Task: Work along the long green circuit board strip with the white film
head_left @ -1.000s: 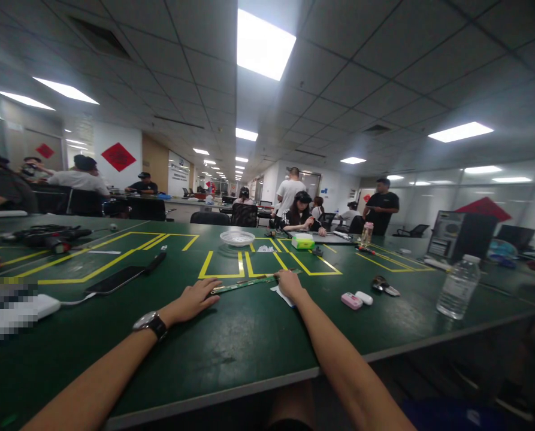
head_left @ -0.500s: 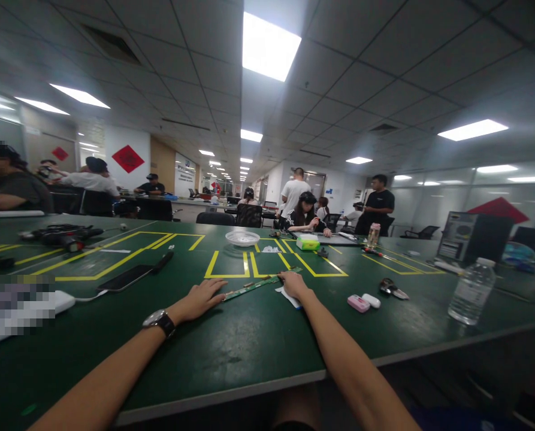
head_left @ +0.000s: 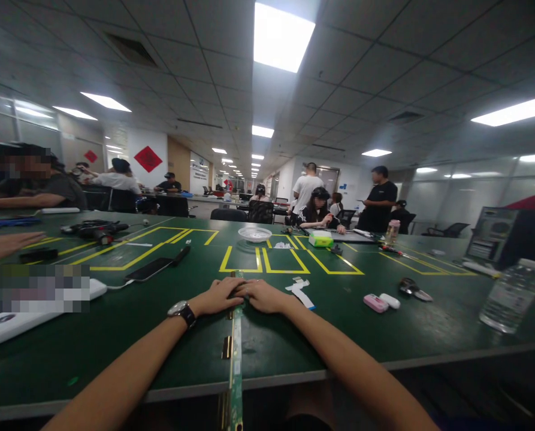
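Strip [head_left: 236, 353] covered near 12 o'clock by left hand [head_left: 218, 296], right hand [head_left: 263, 296]; finger clamping can't be told; 6-o'clock end best supported.

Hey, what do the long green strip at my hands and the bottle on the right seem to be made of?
The long green strip looks like stiff circuit-board laminate, slightly glossy, judging by its green face and coppery flaps along one edge. The bottle seems smooth, clear plastic, being see-through with glints, though glass isn't ruled out.
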`<action>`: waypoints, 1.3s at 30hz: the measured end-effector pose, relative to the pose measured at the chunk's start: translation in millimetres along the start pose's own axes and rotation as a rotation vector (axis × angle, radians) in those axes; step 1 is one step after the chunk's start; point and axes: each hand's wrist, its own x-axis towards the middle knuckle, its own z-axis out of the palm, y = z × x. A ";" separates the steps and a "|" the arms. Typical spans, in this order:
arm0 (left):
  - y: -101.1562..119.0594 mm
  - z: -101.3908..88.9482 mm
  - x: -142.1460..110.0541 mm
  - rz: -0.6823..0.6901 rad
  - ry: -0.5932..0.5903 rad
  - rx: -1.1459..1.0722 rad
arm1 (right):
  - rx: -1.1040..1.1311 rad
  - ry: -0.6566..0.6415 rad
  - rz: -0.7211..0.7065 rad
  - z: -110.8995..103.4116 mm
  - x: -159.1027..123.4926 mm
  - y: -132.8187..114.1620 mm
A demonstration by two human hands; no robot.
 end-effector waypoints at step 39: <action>-1.1 -5.1 -1.3 -0.044 -0.089 0.053 | -0.056 0.094 0.312 -6.4 -14.7 0.3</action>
